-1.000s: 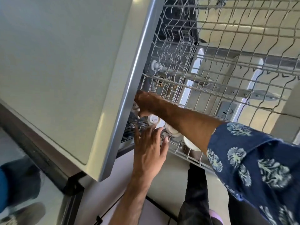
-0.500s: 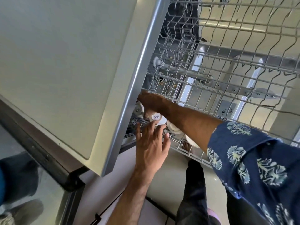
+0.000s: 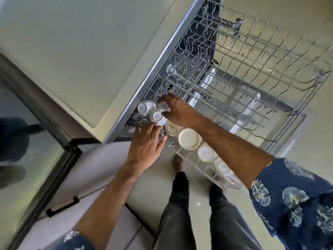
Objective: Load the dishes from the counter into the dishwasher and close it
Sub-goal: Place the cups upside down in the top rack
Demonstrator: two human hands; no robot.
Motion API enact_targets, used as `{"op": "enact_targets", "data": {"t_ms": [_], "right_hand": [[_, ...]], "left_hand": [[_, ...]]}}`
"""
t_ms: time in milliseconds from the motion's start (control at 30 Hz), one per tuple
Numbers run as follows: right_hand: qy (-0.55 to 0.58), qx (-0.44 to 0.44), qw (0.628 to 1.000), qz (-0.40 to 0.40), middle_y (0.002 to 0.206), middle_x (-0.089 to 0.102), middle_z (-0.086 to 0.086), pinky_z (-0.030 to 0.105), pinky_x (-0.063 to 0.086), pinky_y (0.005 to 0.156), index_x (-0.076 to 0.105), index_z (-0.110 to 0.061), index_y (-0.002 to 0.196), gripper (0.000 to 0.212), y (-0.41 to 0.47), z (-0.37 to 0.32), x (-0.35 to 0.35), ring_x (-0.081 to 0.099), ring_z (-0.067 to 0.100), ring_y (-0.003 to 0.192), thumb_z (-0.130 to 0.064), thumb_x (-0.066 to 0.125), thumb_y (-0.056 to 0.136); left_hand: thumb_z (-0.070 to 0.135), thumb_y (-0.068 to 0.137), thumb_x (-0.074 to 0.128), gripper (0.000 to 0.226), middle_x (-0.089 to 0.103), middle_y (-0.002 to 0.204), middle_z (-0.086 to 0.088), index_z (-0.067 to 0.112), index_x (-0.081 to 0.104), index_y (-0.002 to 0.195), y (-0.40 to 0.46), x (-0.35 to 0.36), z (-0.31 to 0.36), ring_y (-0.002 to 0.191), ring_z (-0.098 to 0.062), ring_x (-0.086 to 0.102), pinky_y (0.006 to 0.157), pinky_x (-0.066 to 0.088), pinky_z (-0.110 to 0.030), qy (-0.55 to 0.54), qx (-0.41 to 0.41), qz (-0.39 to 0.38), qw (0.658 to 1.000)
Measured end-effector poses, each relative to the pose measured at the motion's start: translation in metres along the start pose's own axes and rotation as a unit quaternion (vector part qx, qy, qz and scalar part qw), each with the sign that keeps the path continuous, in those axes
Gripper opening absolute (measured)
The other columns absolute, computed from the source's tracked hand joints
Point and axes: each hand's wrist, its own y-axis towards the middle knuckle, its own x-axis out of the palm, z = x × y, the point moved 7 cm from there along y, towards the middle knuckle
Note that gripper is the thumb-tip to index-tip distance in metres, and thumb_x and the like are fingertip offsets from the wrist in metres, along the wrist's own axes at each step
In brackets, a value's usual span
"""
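Beside the counter [image 3: 63, 56], the dishwasher rack [image 3: 252, 91] is pulled out, cups [image 3: 189, 138] lining its near edge; right hand [image 3: 177, 110] and open left hand [image 3: 146, 147] steady one cup [image 3: 158, 117], closing remains.

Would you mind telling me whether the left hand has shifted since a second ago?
No clear shift: the left hand stays at the rack's front edge, beside the upturned cups.

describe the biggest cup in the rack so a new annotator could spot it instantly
Start at the pulled-out wire rack and follow its near edge, where white cups sit upside down in a row. The large cup is just under the right forearm, fourth from the counter end. Its round cream base is the widest and carries no label.
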Motion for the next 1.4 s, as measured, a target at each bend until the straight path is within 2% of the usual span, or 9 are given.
{"op": "enact_targets", "data": {"t_ms": [300, 500, 600, 733, 833, 933, 1167, 1300, 1400], "right_hand": [[-0.168, -0.116, 0.976, -0.074, 0.138, 0.048, 0.009, 0.044, 0.045, 0.097, 0.043, -0.015, 0.143, 0.055, -0.133, -0.115, -0.014, 0.050, 0.029, 0.123, -0.036, 0.058, 0.095], [-0.254, -0.274, 0.920, -0.120, 0.143, 0.044, 0.002, 0.045, 0.044, 0.099, 0.038, -0.023, 0.147, 0.059, -0.146, -0.241, 0.033, 0.048, 0.027, 0.124, -0.043, 0.056, 0.095], [-0.274, -0.342, 0.890, -0.128, 0.145, 0.043, 0.000, 0.044, 0.045, 0.099, 0.037, -0.024, 0.149, 0.061, -0.142, -0.311, 0.066, 0.048, 0.026, 0.124, -0.041, 0.057, 0.094], [-0.282, -0.417, 0.851, -0.148, 0.141, 0.046, 0.001, 0.042, 0.045, 0.101, 0.040, -0.022, 0.147, 0.058, -0.143, -0.404, 0.126, 0.049, 0.023, 0.124, -0.034, 0.059, 0.094], [-0.275, -0.443, 0.839, -0.159, 0.139, 0.049, 0.002, 0.039, 0.044, 0.104, 0.044, -0.020, 0.144, 0.055, -0.144, -0.458, 0.172, 0.049, 0.022, 0.126, -0.031, 0.061, 0.093], [-0.279, -0.449, 0.832, -0.167, 0.133, 0.052, 0.003, 0.038, 0.045, 0.102, 0.047, -0.018, 0.140, 0.051, -0.142, -0.499, 0.216, 0.050, 0.023, 0.123, -0.029, 0.062, 0.092], [-0.288, -0.380, 0.857, -0.196, 0.131, 0.051, 0.002, 0.038, 0.043, 0.104, 0.051, -0.020, 0.133, 0.043, -0.106, -0.530, 0.279, 0.049, 0.019, 0.122, -0.026, 0.063, 0.092], [-0.295, -0.346, 0.872, -0.181, 0.131, 0.051, 0.001, 0.030, 0.041, 0.098, 0.052, -0.020, 0.132, 0.042, -0.085, -0.535, 0.289, 0.049, 0.016, 0.119, -0.026, 0.063, 0.092], [-0.288, -0.308, 0.892, -0.164, 0.131, 0.050, 0.000, 0.033, 0.045, 0.097, 0.052, -0.021, 0.130, 0.040, -0.074, -0.533, 0.285, 0.048, 0.014, 0.115, -0.026, 0.063, 0.092]], "left_hand": [[0.051, 0.101, 0.030, 0.052, 0.054, 0.134, -0.004, 0.017, 0.050, 0.135, -0.126, -0.089, 0.018, 0.123, -0.027, 0.053, 0.107, 0.039, -0.051, -0.093, -0.112, 0.069, 0.987], [0.048, 0.098, 0.041, 0.052, 0.054, 0.140, -0.005, 0.017, 0.052, 0.138, -0.250, -0.124, -0.032, 0.127, -0.027, 0.053, 0.111, 0.038, -0.052, -0.089, -0.244, 0.111, 0.959], [0.048, 0.098, 0.038, 0.052, 0.048, 0.146, -0.002, 0.021, 0.048, 0.141, -0.323, -0.122, -0.075, 0.133, -0.024, 0.047, 0.112, 0.034, -0.047, -0.101, -0.338, 0.107, 0.930], [0.048, 0.097, 0.037, 0.048, 0.050, 0.145, -0.001, 0.023, 0.052, 0.136, -0.432, -0.122, -0.132, 0.134, -0.023, 0.048, 0.107, 0.040, -0.043, -0.097, -0.452, 0.163, 0.872], [0.044, 0.095, 0.049, 0.045, 0.055, 0.141, -0.003, 0.020, 0.058, 0.132, -0.504, -0.115, -0.168, 0.130, -0.024, 0.052, 0.102, 0.044, -0.042, -0.091, -0.524, 0.209, 0.821], [0.035, 0.087, 0.067, 0.050, 0.055, 0.141, -0.007, 0.016, 0.058, 0.133, -0.561, -0.104, -0.211, 0.127, -0.029, 0.055, 0.098, 0.045, -0.045, -0.097, -0.578, 0.211, 0.782], [0.047, 0.088, 0.064, 0.064, 0.045, 0.142, -0.009, 0.015, 0.043, 0.140, -0.634, -0.074, -0.326, 0.122, -0.032, 0.049, 0.098, 0.042, -0.047, -0.172, -0.637, 0.185, 0.729], [0.052, 0.085, 0.066, 0.071, 0.051, 0.137, -0.009, 0.017, 0.042, 0.142, -0.634, -0.045, -0.368, 0.124, -0.032, 0.052, 0.099, 0.040, -0.047, -0.189, -0.617, 0.131, 0.753], [0.049, 0.084, 0.066, 0.061, 0.056, 0.129, -0.007, 0.020, 0.050, 0.135, -0.626, -0.029, -0.379, 0.119, -0.033, 0.054, 0.098, 0.040, -0.047, -0.178, -0.588, 0.138, 0.777]]}}
